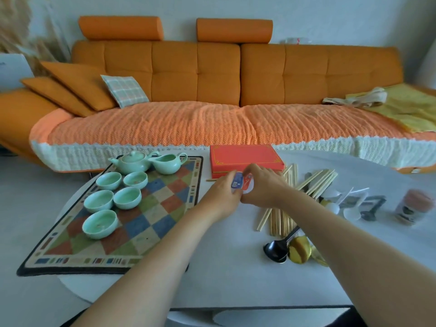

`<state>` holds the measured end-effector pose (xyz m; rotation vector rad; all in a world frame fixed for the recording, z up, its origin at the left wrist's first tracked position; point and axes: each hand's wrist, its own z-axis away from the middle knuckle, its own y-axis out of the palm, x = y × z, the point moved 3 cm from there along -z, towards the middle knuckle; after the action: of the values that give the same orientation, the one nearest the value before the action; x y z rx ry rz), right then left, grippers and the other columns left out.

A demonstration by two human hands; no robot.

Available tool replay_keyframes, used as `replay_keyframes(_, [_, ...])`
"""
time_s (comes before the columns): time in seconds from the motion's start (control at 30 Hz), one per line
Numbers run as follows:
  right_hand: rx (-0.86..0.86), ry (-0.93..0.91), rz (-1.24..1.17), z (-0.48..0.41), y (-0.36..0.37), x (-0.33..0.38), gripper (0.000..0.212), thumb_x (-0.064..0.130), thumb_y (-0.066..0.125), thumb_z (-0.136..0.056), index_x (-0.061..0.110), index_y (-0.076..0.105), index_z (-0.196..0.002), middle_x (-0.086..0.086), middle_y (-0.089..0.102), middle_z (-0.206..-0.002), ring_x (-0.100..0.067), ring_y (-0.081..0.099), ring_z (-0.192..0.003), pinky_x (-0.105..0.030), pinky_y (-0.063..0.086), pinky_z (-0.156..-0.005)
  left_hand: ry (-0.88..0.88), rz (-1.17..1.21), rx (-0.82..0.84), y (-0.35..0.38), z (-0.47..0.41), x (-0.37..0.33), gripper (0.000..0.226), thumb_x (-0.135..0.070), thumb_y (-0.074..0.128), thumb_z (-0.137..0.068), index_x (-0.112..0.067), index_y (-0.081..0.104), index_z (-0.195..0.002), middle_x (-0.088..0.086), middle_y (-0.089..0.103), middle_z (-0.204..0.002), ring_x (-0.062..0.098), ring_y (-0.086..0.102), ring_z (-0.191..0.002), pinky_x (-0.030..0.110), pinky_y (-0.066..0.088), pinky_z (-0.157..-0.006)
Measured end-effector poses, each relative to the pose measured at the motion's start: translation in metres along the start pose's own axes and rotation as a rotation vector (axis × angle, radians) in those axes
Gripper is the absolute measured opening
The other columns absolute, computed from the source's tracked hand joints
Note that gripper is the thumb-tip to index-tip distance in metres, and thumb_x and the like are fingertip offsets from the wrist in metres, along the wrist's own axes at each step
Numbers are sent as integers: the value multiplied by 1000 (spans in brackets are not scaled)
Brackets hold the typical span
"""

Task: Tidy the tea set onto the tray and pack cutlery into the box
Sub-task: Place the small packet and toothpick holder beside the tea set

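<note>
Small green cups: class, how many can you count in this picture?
5 cups, all on the chequered mat: two at the back, two in the middle, one nearest the camera.

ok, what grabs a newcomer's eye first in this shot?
The long orange sofa fills the back of the room. On the left of the white table, a pale green tea set sits on the checkered tray. At centre, the left hand and right hand both hold a small packet just in front of the red box, with chopsticks strewn to the right.
</note>
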<state>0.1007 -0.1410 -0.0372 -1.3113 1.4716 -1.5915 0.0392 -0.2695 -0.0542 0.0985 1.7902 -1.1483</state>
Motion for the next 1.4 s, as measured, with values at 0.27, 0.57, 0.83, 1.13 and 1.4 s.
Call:
replay_keyframes(0.27, [9,-136,-374,5,14,53,62,28,75,-71,25,44,-125,3,53,-118,-13,51,-87,-19,34,-62,-65,-22,-199,-57,21,14,31,-22,52,-95,-31,57,-124,-12,60,-112,4,57,-90,24,45,-69])
replay_keyframes(0.57, [148,-190,-215,-5,38,134,87,79,54,-55,28,41,-124,4,61,-109,-16,62,-85,-37,55,-72,-74,-464,-287,-132,59,73,42,-29,53,-94,-30,53,-136,-3,57,-130,20,46,-120,40,43,-99])
replay_keyframes(0.83, [84,-224,-71,-47,64,162,70,66,62,-71,30,46,-129,2,59,-115,-20,54,-105,-33,45,-81,-105,-574,-227,-159,68,122,43,-43,53,-95,-35,51,-137,-7,45,-142,22,34,-130,39,31,-109])
replay_keyframes(1.13, [14,-225,-185,-60,80,170,52,51,61,-80,43,50,-130,1,48,-110,-24,48,-116,-37,43,-97,-40,-607,-225,-150,51,121,36,-39,49,-97,-35,56,-132,-6,47,-137,21,35,-125,37,30,-106])
replay_keyframes(1.4, [59,-220,-258,-38,55,142,62,45,62,-81,33,47,-139,-3,48,-135,-23,47,-125,-42,43,-103,-63,-547,-246,-139,42,91,37,-34,45,-99,-27,54,-134,0,49,-133,26,37,-125,41,36,-103])
